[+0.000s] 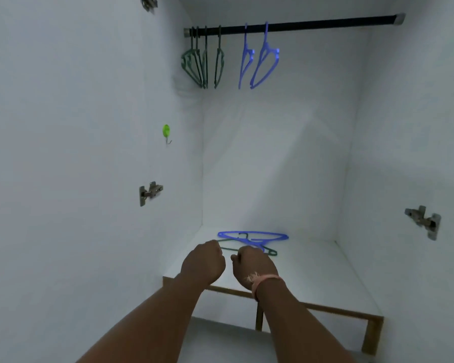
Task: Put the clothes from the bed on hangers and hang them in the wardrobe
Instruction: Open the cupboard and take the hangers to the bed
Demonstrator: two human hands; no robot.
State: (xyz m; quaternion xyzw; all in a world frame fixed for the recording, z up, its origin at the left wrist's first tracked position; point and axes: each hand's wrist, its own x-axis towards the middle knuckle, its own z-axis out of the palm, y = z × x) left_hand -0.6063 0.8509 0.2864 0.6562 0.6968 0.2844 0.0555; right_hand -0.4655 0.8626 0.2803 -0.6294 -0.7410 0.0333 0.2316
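Wardrobe interior, white walls (273, 153).

Rail (325, 24): black, spans the top, metal end caps.
Green hangers (203, 64): four, bunched at the rail's left end, empty.
Blue hangers (260, 61): two, on the rail just right of the green ones, empty.
Hook (166, 132): green, stuck to the left wall, well below the rail.
Hinges (150, 192): one on the left wall, one on the right, another at top left.
Shelf (312, 279): white, wood-edged, far below the rail.
Loose hangers (254, 238): one blue lying over one green, at the shelf's back.
Left hand (203, 262): fingers curled, over the shelf, by the loose hangers.
Right hand (253, 267): fingers curled, just beside the left; contact with the hangers unclear.
Wristband (264, 282): pink, on the right wrist.
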